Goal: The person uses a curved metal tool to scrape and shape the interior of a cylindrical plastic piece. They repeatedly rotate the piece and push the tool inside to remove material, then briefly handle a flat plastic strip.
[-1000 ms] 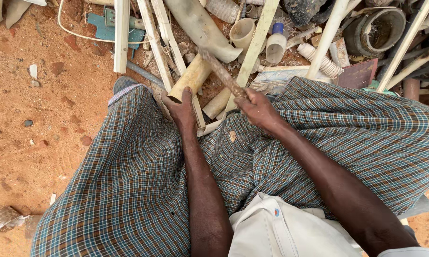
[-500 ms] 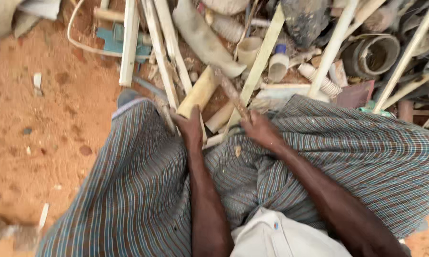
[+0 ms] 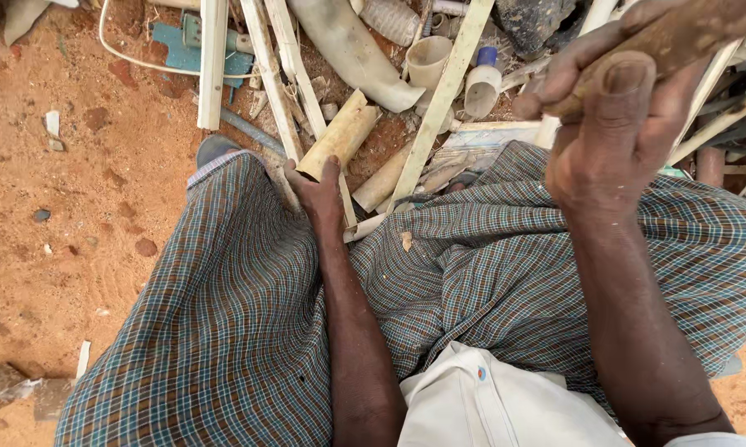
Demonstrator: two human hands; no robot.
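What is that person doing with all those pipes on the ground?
A person in a checked wrap sits on orange dirt beside a heap of scrap pipes. The left hand steadies a short tan plastic pipe piece on the ground. The right hand, raised close to the camera, grips a rusty brown tool handle.

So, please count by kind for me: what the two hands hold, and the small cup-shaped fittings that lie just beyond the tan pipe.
tan pipe piece, gripped at its near end by the left hand: 1
brown handle, clasped in the raised right hand: 1
cup-shaped fittings, a beige fitting and a white fitting with a blue cap: 2
Total: 4
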